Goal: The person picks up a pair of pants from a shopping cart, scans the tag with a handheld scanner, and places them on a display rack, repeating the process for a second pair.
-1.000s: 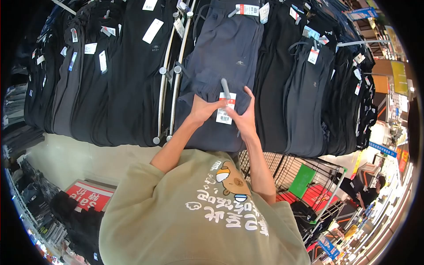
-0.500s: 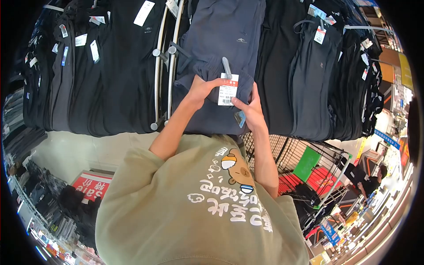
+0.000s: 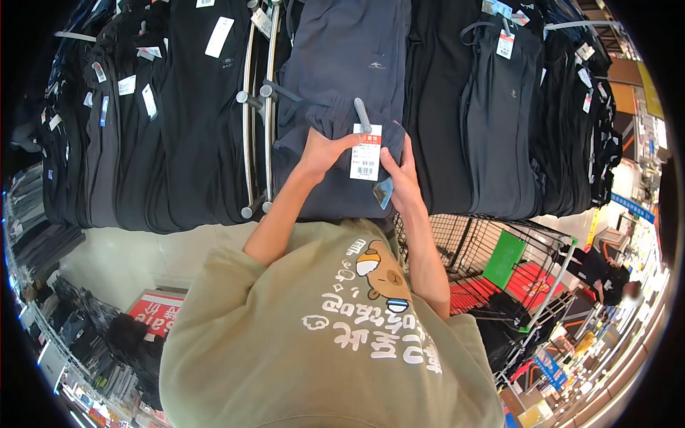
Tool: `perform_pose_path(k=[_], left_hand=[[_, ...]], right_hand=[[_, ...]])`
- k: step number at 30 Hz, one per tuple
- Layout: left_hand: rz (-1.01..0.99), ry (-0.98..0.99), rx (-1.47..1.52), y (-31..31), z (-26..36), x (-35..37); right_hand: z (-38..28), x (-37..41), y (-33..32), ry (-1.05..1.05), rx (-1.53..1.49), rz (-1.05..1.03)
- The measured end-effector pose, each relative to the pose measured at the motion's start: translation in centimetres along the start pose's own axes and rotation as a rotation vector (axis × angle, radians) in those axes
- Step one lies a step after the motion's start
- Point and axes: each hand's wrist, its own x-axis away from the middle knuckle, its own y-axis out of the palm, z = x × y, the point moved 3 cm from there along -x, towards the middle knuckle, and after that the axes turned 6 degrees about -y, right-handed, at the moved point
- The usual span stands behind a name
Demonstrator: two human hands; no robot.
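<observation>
Dark grey-blue trousers (image 3: 349, 50) lie in front of me, their gathered waistband between my hands. My left hand (image 3: 325, 151) is closed on the left side of the waistband, with its thumb reaching to the edge of a white and red price tag (image 3: 366, 158). On the other side, my right hand (image 3: 401, 175) wraps round the waistband, its thumb beside the tag. The tag faces up and reads 69.00. A grey plastic hook end (image 3: 362, 114) sticks up just above it. Below my right thumb hangs a small blue label (image 3: 382, 192).
Black trousers (image 3: 207, 128) with tags hang to the left, beside metal rails (image 3: 270, 143). More dark trousers (image 3: 503, 135) hang to the right. A shopping cart (image 3: 464, 257) with a green panel stands at lower right. A red sale sign (image 3: 153, 314) is at lower left; a person (image 3: 603, 278) is far right.
The view has shifted slightly, so the rack appears further left. My right thumb has moved off the tag to its edge, uncovering the price. Both hands still hold the trousers.
</observation>
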Motion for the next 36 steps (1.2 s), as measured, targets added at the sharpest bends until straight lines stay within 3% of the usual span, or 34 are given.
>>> perform_pose_path(k=[6, 15, 21, 31, 34, 36], left_hand=[[-0.007, 0.091, -0.014, 0.3, -0.1, -0.2], [-0.042, -0.033, -0.060, 0.3, -0.3, -0.5], [-0.006, 0.044, -0.003, 0.6, -0.2, -0.7], [-0.011, -0.036, 0.014, -0.5, -0.7, -1.6], [-0.018, -0.029, 0.006, -0.5, 0.2, -1.6], [0.000, -0.004, -0.008, -0.5, 0.6, -1.4]], right_hand=[[-0.1, -0.1, -0.4, -0.033, 0.089, -0.064], [0.5, -0.5, -1.2, -0.012, 0.104, -0.046], [0.3, -0.6, -1.2, -0.016, 0.122, -0.034], [-0.2, -0.9, -0.4, 0.012, 0.113, -0.028], [-0.5, -1.4, -0.4, -0.009, -0.021, -0.044], [-0.7, -1.7, -0.4, 0.091, -0.336, -0.062]])
